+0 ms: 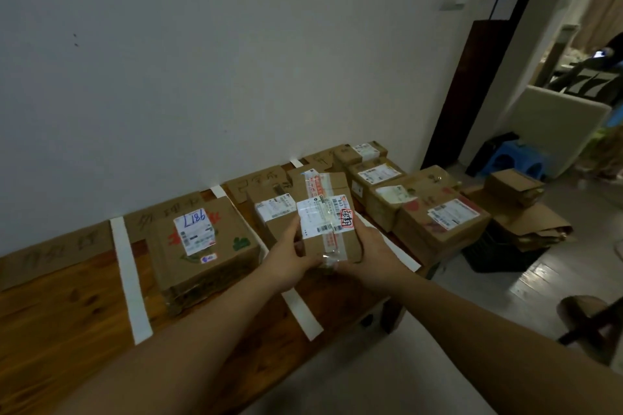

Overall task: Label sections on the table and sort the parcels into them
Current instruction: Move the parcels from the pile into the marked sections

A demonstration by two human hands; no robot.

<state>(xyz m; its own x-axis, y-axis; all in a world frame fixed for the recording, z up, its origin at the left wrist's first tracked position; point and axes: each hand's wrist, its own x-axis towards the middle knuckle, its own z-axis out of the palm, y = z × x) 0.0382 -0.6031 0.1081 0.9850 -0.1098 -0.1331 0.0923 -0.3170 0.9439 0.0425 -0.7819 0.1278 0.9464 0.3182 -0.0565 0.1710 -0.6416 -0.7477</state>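
Note:
A small brown parcel [328,212] with white shipping labels and clear tape is held above the wooden table [60,307]. My left hand [291,258] grips its near left side, and my right hand [367,251] grips its near right side. White tape strips [129,280] split the table into sections. Handwritten cardboard labels [168,212] lean against the wall behind each section. A big box marked 9817 [202,246] sits in the second section. Another labelled box [274,217] stands just behind my left hand.
Several more parcels [441,222] crowd the table's right end. Flattened cardboard [526,222] and a box lie on a black crate on the floor. A blue stool [515,158], a white sofa and a dark wooden stool [590,320] stand to the right.

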